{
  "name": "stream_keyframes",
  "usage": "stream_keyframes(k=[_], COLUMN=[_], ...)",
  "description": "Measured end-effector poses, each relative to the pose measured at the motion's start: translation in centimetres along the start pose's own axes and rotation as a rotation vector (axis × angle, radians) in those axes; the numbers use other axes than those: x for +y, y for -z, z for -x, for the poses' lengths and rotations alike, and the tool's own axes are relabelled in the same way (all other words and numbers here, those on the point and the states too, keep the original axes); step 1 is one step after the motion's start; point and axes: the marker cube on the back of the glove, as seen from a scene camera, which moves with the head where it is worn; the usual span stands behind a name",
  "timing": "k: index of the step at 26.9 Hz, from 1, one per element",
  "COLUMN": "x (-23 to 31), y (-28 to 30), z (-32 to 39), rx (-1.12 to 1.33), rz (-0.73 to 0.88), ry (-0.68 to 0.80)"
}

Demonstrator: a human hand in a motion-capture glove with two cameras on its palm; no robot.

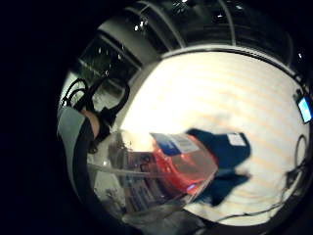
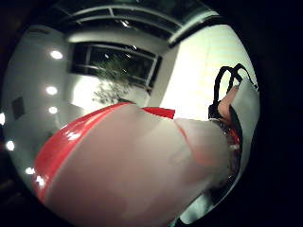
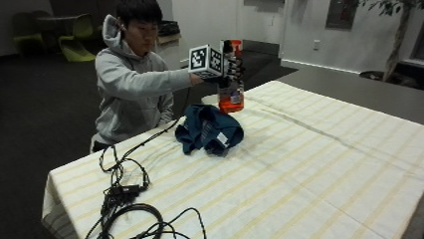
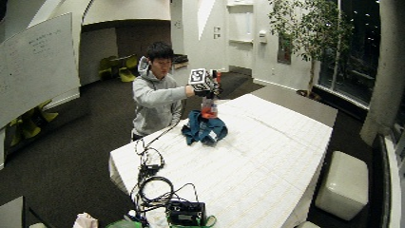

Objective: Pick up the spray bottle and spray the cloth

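Outside view first: a spray bottle with a red top and orange liquid at its base is held upright in the air by the gloved right hand, whose fingers are curled round its neck. It is carried above the desk, just behind and over the crumpled dark blue cloth, which lies on the striped covering near the person's side. In the little finger side palm view the clear body and red part of the bottle are seen close to the palm, with the cloth beyond. Where the nozzle points cannot be told (it is hidden by the hand), so a spray could miss the cloth and wet the covering or the cables lying nearby.
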Motion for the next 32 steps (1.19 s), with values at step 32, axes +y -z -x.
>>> stream_keyframes(k=[32], x=[-2.5], y=[-9.3], z=[-9.4], rx=[-0.102], rz=[0.126], ry=[-0.037])
